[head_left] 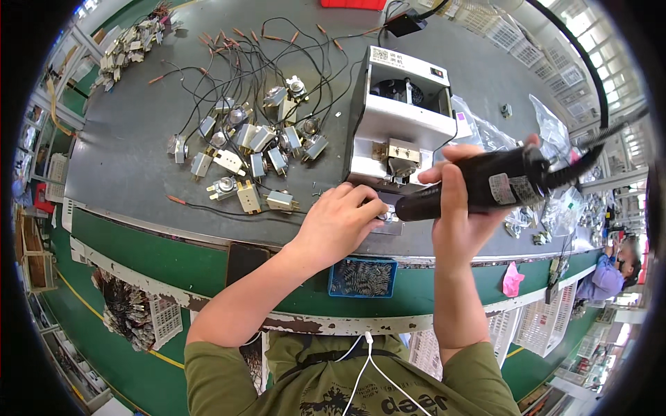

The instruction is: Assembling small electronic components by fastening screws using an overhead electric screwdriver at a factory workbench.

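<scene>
My right hand [461, 201] is wrapped round a black electric screwdriver [489, 182], tilted with its narrow end to the left. That tip comes down beside a small metal part [391, 215] on the bench. My left hand [341, 216] has its fingers bent and pressed together at this part, partly hiding it. Just behind both hands stands a grey-and-black bench machine [399, 114], with a metal block [403, 154] on its front. To the left of my left hand lie several small metal-cased units [248, 197], many with black leads [239, 83].
A blue tray [361, 296] full of screws sits at the bench front, beside a dark flat pad [248, 263]. Clear plastic bags [551, 132] lie on the right. A black cable [593, 73] hangs down to the screwdriver. Another person [607, 277] is at far right.
</scene>
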Motion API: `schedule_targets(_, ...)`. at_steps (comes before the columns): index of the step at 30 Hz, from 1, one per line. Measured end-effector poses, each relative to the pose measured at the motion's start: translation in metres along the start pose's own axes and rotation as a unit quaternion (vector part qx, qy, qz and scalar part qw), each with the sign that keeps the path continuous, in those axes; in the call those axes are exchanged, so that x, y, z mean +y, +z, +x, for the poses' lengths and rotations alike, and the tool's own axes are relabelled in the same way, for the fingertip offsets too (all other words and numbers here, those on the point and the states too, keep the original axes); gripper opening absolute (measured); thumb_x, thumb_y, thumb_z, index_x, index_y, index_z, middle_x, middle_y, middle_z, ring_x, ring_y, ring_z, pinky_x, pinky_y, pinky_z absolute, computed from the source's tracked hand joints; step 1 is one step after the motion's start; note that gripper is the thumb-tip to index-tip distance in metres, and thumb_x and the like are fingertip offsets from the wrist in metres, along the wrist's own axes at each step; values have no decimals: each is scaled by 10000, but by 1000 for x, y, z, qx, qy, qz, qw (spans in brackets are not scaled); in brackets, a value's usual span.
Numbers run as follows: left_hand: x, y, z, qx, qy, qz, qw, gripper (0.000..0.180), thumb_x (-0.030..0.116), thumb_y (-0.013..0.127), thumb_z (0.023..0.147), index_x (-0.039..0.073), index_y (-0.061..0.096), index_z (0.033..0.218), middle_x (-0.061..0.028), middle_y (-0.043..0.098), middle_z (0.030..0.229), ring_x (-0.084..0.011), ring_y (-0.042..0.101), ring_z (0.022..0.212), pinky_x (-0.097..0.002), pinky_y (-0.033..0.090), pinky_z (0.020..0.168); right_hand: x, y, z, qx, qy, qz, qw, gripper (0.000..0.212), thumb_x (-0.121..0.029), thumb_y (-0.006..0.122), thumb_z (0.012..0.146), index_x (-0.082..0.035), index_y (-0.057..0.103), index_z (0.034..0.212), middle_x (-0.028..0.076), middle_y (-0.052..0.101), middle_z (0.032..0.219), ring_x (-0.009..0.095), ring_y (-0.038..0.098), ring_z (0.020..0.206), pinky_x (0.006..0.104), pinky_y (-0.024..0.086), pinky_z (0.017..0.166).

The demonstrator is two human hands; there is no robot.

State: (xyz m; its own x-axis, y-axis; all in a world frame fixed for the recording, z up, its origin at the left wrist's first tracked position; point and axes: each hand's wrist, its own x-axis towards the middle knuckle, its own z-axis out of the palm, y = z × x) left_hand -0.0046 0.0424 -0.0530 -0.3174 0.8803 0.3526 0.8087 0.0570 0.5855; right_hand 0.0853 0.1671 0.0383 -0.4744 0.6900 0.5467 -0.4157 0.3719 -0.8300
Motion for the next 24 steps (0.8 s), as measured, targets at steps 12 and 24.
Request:
schedule_targets(12, 0, -1, 0, 7, 11, -9, 1000, 225, 180, 742, 820, 129, 661, 1024, -18, 611, 1041, -266, 584, 932, -393, 490, 844, 5, 1, -18, -4, -76, -122, 990, 932, 76, 587, 931, -162, -43, 1575, 157, 586, 1127, 130, 605, 709, 284, 541, 676)
schedule_targets(24, -1, -3, 3, -4, 29, -7, 1000, 248, 165, 738, 818, 118, 653, 1046, -15, 620, 1052, -261, 587, 943, -394, 487, 844, 5, -15, -2, -91, -40, -12, 995, 997, 93, 652, 842, -92, -29, 1547, 127, 625, 1040, 124, 618, 747, 271, 520, 732)
